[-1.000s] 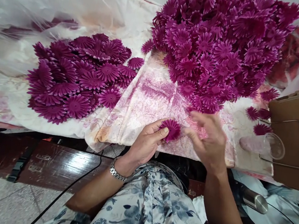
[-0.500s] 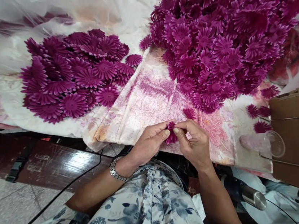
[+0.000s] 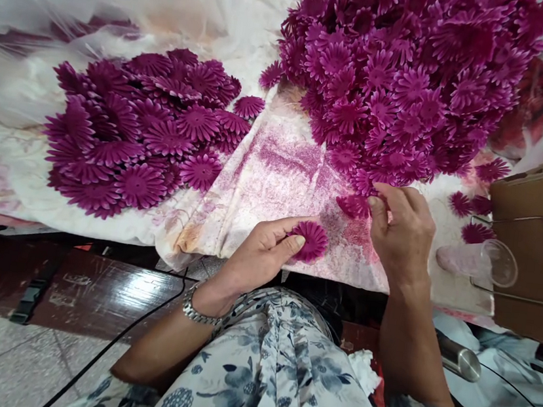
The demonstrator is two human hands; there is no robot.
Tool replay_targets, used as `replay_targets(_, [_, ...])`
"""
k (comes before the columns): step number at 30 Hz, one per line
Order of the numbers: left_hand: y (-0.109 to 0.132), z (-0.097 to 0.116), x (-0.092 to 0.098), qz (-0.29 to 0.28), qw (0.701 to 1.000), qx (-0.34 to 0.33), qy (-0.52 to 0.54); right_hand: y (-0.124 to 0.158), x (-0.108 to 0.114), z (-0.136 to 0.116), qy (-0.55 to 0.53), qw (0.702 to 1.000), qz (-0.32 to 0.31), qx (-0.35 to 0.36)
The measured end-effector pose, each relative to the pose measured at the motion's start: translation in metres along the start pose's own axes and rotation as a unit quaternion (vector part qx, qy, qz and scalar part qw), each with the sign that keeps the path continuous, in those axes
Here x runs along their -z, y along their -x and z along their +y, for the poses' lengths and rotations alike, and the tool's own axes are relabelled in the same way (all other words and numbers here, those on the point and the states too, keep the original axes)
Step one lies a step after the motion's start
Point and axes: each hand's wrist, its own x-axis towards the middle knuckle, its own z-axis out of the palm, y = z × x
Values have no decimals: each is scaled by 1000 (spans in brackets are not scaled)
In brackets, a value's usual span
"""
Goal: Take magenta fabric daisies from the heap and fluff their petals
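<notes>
My left hand pinches the edge of a round purple artificial flower head between thumb and fingers, its flat petalled face turned up over the table's front edge. My right hand is apart from it, at the near edge of the big heap of purple flower heads. Its thumb and forefinger are drawn close together beside the heap; what is between the tips, if anything, is hard to make out. A loose flower head lies just left of those fingertips.
A lower pile of opened, flat flower heads lies on the left of the floral tablecloth. On the right are several loose flowers, a clear plastic cup on its side and a cardboard box with a wire frame.
My right hand has let go of the flower and moved right and away from me to the big heap. The flower in my left hand now lies spread flat rather than bunched.
</notes>
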Motion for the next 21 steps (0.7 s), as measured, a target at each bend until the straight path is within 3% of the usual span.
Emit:
replay_targets(2, [-2,-2,-3,-1,999,4,52,0,-1,-5,-9,1000,-5,0])
replay_targets(5, [-5,-5,-8,3,995,-2,98,7,-2,-29,-127,991,-31,39])
replay_targets(8, [-4,-9,-10,12,995,9,97,17,-7,-51,-224,965,-100,96])
replay_targets(10, [-2,-12,-8,4,997,21,68,23,-11,-58,-225,962,-114,100])
replay_targets(16, [3,-10,-7,-19,995,-3,-101,31,-11,-60,-213,968,-103,81])
replay_targets(21, [5,-13,-5,-17,998,3,-63,29,-8,-57,-165,983,-43,70])
